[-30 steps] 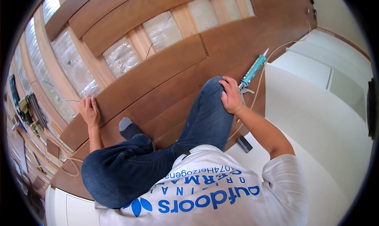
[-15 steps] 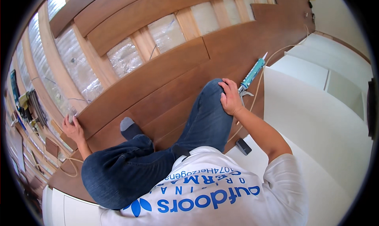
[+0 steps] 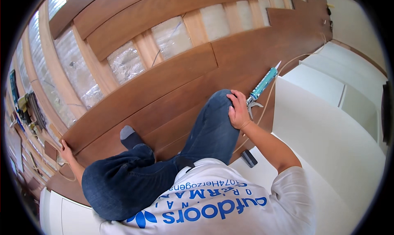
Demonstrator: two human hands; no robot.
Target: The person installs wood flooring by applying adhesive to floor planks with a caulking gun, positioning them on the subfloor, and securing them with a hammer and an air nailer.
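Observation:
Down at the left, my left hand (image 3: 66, 151) touches the end of a long brown floorboard (image 3: 135, 96). Its visible fingers are stretched along the board's end, while the rest are hard to make out. My right hand (image 3: 239, 110) lies on my raised right knee, fingers spread over the jeans and holding nothing. Just beyond it, a caulking gun (image 3: 262, 84) with a teal cartridge and pale nozzle rests on the laid boards, its trigger close to my fingers.
Wooden joists (image 3: 95, 66) with shiny film between them run across the far left. Loose boards (image 3: 135, 19) lie over them. Tools (image 3: 26, 107) sit at the left edge. White cabinets (image 3: 316, 153) stand on the right, near a dark small box (image 3: 249, 158) and a thin hose (image 3: 266, 99).
My left hand has shifted down and slightly left, from beside the film and joists onto the floorboard's end. The board's end now reaches further left. My right hand stays on the knee.

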